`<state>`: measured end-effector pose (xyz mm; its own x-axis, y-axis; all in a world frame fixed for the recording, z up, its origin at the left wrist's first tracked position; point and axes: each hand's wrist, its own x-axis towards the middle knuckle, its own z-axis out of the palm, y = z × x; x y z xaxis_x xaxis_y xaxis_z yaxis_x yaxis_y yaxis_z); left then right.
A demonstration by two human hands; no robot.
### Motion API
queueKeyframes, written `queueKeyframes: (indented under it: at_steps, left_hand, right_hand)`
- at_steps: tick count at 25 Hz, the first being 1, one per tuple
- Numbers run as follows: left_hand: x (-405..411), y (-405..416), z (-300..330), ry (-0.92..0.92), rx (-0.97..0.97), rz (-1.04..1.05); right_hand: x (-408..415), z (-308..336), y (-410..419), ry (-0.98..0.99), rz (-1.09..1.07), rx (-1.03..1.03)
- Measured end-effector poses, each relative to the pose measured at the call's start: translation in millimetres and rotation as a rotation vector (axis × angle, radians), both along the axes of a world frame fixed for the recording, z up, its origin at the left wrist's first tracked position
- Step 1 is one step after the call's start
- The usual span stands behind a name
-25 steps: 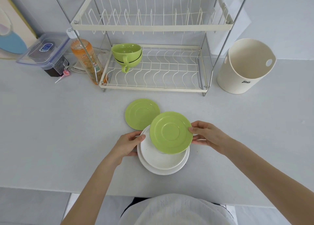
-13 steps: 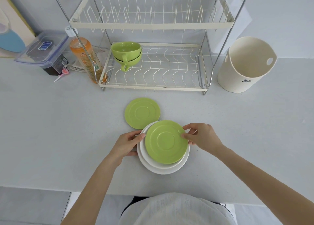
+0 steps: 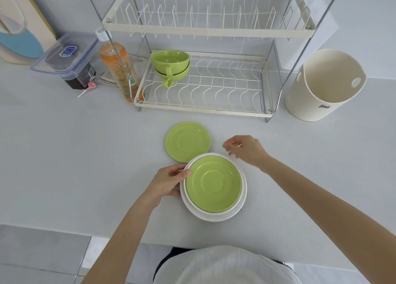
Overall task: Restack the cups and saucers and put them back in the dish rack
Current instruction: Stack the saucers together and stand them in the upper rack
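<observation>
- The green saucer (image 3: 213, 184) lay nested on top of the white saucers (image 3: 214, 216), a stack in front of the dish rack (image 3: 203, 108).
- The stack looked rigid, glossy, likely slippery and breakable; best gripped at opposite rims.
- The left hand (image 3: 166, 182) pinched the stack's rim; the right hand (image 3: 246, 148) hovered empty, fingers loosely spread.
- A second green saucer (image 3: 187, 141) lay between stack and rack; stacked green cups (image 3: 170, 66) sat on its lower tier.
</observation>
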<state>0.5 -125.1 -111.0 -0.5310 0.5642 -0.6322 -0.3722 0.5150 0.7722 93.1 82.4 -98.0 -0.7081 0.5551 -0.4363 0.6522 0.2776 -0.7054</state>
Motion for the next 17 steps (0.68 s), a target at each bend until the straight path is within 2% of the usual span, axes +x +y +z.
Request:
queueKeyframes:
  at_steps: [3, 6, 13, 17]
  left_hand:
    - [-2, 0, -3, -0.006, -0.009, -0.004]
    - [-2, 0, -3, -0.017, -0.001, -0.002]
    - [-3, -1, -5, -0.019, 0.011, 0.013]
    - [-3, -1, -4, -0.016, 0.005, 0.017]
  right_hand:
    - [-34, -9, 4, -0.059, -0.037, -0.153]
    - [-54, -16, 2, -0.117, -0.059, -0.216]
    - [-70, -24, -5, -0.112, -0.169, -0.261]
    - [-67, -27, -10, -0.023, -0.272, -0.42]
